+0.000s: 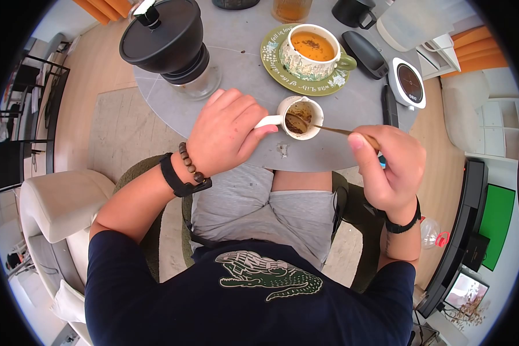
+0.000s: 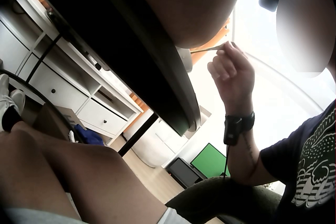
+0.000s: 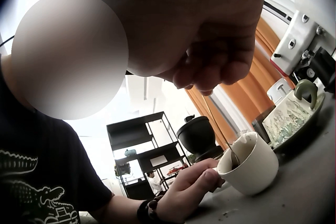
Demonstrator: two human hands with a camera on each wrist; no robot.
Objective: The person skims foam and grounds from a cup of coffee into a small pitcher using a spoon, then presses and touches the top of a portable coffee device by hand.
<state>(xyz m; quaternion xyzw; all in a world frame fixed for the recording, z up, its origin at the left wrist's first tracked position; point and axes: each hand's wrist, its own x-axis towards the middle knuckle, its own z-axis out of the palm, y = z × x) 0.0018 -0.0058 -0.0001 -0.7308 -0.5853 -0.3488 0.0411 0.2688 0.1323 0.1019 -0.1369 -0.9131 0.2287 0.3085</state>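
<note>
My left hand [image 1: 228, 132] grips the handle of a small white spouted cup [image 3: 260, 163] close over the near edge of the table. Dark brown grounds or residue [image 1: 296, 122] cling to its inside. Between thumb and fingers, my right hand [image 1: 392, 167] pinches a thin spoon [image 1: 334, 130], whose bowl dips into the cup. In the left wrist view the right hand is raised above the tabletop edge, and the table hides most of the cup. Just beyond the cup, a green saucer [image 1: 274, 69] bears a decorated teacup [image 1: 294, 64] of orange liquid with dark specks on top.
A black-topped coffee grinder [image 1: 164, 43] with a clear base stands at the left. To the right lie a black handheld device [image 1: 364, 55] and a white-rimmed round-dial scale [image 1: 406, 82]. A black mug [image 1: 352, 12] and an amber glass [image 1: 291, 10] stand farther back.
</note>
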